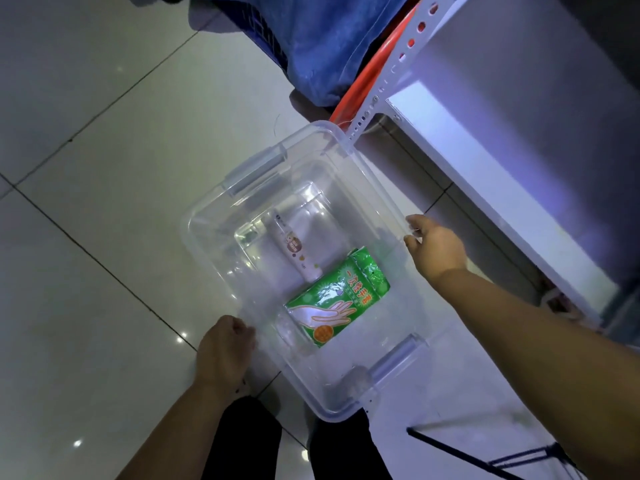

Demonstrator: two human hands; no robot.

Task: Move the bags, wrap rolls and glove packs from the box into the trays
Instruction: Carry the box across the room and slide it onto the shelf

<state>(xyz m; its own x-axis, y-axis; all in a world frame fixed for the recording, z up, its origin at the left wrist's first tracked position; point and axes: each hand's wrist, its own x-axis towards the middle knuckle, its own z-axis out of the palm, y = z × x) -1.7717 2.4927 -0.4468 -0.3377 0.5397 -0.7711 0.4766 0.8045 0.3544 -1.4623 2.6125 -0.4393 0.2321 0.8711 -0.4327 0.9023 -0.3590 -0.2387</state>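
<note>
step: we steadied box (367,188) on floor, both hands on rim | L hand (225,348) & R hand (437,244) grip closed on box | glove pack (337,299) + roll (294,252) inside | next, likely: free a hand, lift pack; trays unseen

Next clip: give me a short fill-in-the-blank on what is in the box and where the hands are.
1. The clear box stands on the tiled ____.
2. Inside it lie a white wrap roll and a ____ glove pack.
3. The left hand and right hand each grip the box's ____.

Missing words: floor; green; rim
</note>
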